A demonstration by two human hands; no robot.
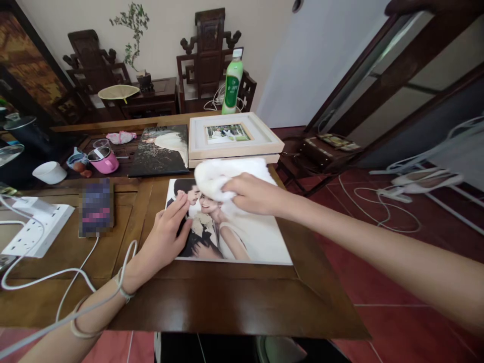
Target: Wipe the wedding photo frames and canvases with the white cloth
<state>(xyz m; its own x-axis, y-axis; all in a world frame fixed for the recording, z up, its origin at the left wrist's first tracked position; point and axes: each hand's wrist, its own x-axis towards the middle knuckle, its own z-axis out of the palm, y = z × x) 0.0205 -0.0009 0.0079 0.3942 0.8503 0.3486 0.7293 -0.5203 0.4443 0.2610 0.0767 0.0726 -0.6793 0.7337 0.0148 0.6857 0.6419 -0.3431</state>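
Observation:
A large photo print of a couple lies flat near the table's right end. My left hand rests on its left edge, fingers stretched out and flat. Over the upper part of the print, my right hand grips a white fluffy cloth. The cloth touches the picture and bunches under my fingers; part of it spreads toward the back edge. Cloth and hand cover the top right of the print.
Behind the print stand a pale wooden frame, a dark photo panel and a green bottle. Leftward are a pink mug, a white cup, a phone and a power strip. A white cable crosses my left wrist.

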